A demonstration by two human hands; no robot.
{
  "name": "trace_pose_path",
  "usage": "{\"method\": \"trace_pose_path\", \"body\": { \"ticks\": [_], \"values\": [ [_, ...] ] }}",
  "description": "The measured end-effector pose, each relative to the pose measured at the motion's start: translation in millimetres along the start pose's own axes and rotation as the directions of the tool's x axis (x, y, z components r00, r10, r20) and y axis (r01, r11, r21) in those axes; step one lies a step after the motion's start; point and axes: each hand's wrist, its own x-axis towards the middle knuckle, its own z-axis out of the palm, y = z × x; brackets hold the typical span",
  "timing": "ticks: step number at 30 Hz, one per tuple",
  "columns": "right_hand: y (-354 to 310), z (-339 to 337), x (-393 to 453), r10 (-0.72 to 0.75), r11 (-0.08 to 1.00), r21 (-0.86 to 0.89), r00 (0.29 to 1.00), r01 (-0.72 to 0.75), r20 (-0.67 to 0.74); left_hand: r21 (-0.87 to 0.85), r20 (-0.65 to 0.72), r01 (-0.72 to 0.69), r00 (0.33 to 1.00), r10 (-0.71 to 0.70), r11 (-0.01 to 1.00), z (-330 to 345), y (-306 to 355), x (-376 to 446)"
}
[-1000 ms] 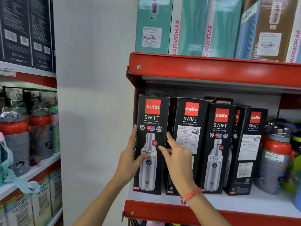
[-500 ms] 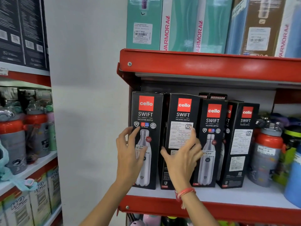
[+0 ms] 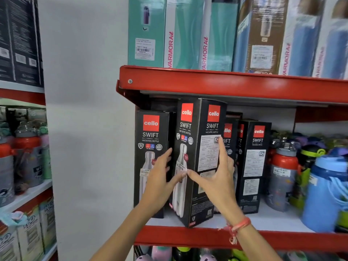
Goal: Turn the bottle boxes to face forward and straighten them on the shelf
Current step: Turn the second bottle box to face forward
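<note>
A row of black Cello Swift bottle boxes stands on the red-edged shelf. The second box is pulled forward to the shelf's front edge and turned corner-on, so both its bottle-picture face and its label face show. My left hand holds its left side and my right hand its right side. The leftmost box stands with its picture face forward. Two boxes sit half hidden behind my right hand. The rightmost box shows its label face.
Loose bottles with red, green and blue tops crowd the shelf right of the boxes. Teal and brown Varmora boxes fill the shelf above. A white pillar stands to the left, with another shelf of bottles beyond it.
Both hands have taken hold of the second box, pulled it forward and turned it, so its picture face has come into view. The camera has moved closer.
</note>
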Motion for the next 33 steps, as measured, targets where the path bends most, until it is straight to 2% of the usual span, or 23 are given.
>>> {"method": "trace_pose_path", "body": {
  "ticks": [3,6,12,15,20,26,33],
  "values": [
    [4,-21,6,0.020,0.992,0.125,0.994,-0.033,0.108,-0.135,0.130,0.120,0.986,-0.102,0.984,3,7,1],
    [12,-35,13,0.004,0.978,0.204,0.972,-0.054,0.234,-0.169,0.181,0.110,0.980,-0.079,0.979,3,10,3],
    [17,-44,33,-0.008,0.981,0.175,0.878,-0.087,0.479,-0.104,-0.047,0.035,0.998,-0.040,0.994,11,7,0],
    [22,-40,42,-0.007,0.980,0.170,0.844,-0.100,0.537,-0.019,-0.122,0.007,0.993,-0.009,1.000,19,6,2],
    [27,-29,50,0.042,0.984,0.128,0.852,-0.127,0.522,0.135,-0.184,0.035,0.983,-0.009,0.990,36,-2,9],
    [41,-12,48,0.046,0.998,-0.054,0.907,-0.025,0.418,0.132,-0.236,0.151,0.965,-0.116,0.980,58,-18,8],
    [47,-3,44,0.066,0.990,-0.135,0.967,-0.033,0.248,0.186,-0.260,0.221,0.951,-0.169,0.957,66,-23,11]
  ]
}}
